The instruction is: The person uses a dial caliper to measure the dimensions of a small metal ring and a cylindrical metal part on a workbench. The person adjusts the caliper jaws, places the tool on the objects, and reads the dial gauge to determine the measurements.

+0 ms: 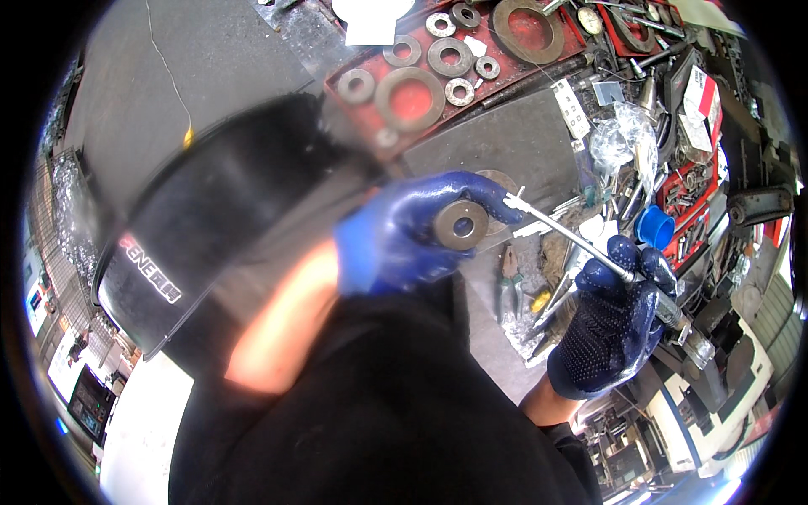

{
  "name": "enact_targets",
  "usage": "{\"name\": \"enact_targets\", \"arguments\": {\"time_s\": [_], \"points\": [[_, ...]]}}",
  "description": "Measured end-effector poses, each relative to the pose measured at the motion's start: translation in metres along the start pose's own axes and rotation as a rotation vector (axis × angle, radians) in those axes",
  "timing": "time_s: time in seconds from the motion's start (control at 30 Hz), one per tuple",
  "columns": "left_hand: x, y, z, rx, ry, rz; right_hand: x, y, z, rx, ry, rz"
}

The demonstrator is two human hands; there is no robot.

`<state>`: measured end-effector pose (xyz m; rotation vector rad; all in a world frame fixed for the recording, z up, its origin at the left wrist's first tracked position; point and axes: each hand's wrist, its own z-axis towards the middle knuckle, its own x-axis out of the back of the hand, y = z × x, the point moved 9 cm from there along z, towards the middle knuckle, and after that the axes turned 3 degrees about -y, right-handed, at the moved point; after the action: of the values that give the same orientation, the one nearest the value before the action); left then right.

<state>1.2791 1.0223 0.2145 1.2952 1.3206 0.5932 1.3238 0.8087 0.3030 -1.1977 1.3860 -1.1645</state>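
My left hand, in a blue coated glove and slightly blurred, is closed on a thick steel ring with a small round bore. The ring faces up between the thumb and fingers. To the right, my right hand wears a dark blue dotted glove and is wrapped round the handle of a bore gauge. Its long thin metal shaft points up and left. The small crosswise tip ends just right of the left fingertips, apart from the ring's bore.
A red tray of steel rings lies ahead. Pliers and a blue cap are near the right hand, among crowded tools and plastic bags. A large black curved object fills the left, close to my left arm.
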Motion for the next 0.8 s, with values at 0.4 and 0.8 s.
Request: {"name": "enact_targets", "arguments": {"time_s": [0.4, 0.8], "points": [[-0.002, 0.008, 0.001, -0.165, -0.039, 0.02, 0.001, -0.003, -0.005, -0.008, -0.005, 0.007], [-0.005, 0.015, 0.0, -0.213, -0.043, 0.084, -0.002, -0.005, -0.008, 0.019, -0.001, 0.009]]}}
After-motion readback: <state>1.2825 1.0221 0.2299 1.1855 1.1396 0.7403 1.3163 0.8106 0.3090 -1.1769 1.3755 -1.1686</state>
